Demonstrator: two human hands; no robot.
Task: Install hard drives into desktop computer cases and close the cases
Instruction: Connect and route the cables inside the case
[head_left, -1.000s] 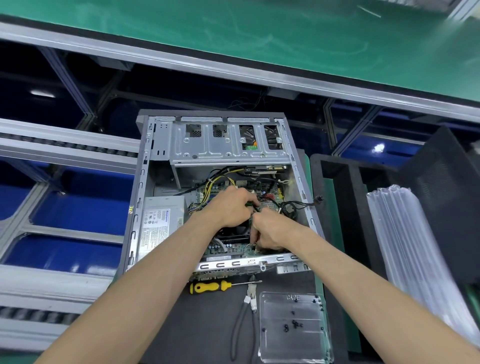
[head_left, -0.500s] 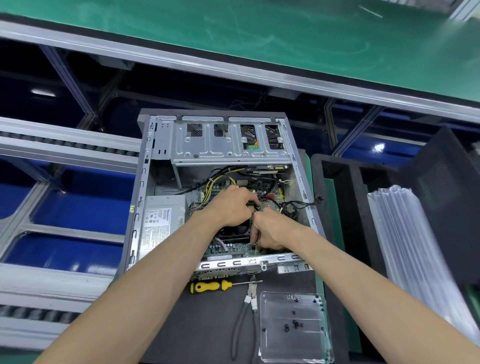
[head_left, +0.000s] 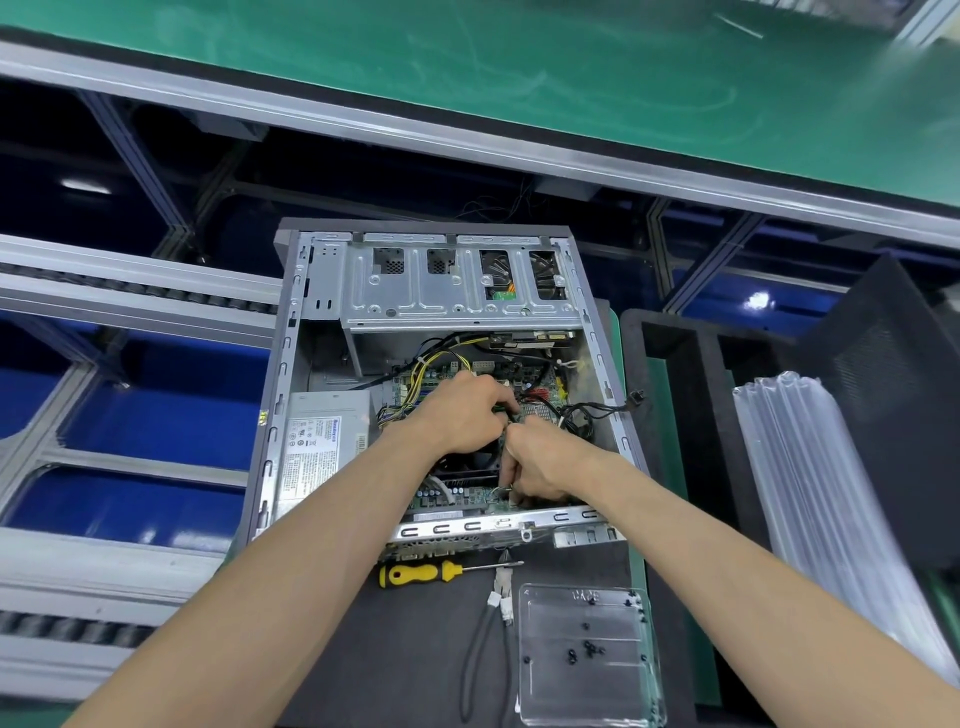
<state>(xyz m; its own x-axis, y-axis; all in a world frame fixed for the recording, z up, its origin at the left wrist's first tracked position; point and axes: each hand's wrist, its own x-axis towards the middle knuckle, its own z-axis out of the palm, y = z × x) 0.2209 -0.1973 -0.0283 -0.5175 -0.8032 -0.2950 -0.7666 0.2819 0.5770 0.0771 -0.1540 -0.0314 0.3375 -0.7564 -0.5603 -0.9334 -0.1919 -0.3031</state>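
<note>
An open desktop case (head_left: 283, 364) lies on its side on a dark mat, side panel off. Its metal drive cage (head_left: 452, 291) sits at the far end, with a hard drive (head_left: 530, 340) visible under its right side. Both hands are inside the case over the motherboard. My left hand (head_left: 462, 415) pinches a dark cable or connector at its fingertips. My right hand (head_left: 545, 462) has its fingers curled down onto the board beside it, pinching something small that I cannot make out. The two hands almost touch.
A grey power supply (head_left: 324, 447) fills the case's left side. A yellow-handled screwdriver (head_left: 415, 573), pliers (head_left: 491, 644) and a clear plastic tray (head_left: 587, 623) with several black screws lie in front. Black foam packing (head_left: 685, 395) and stacked clear trays (head_left: 810, 493) stand at right.
</note>
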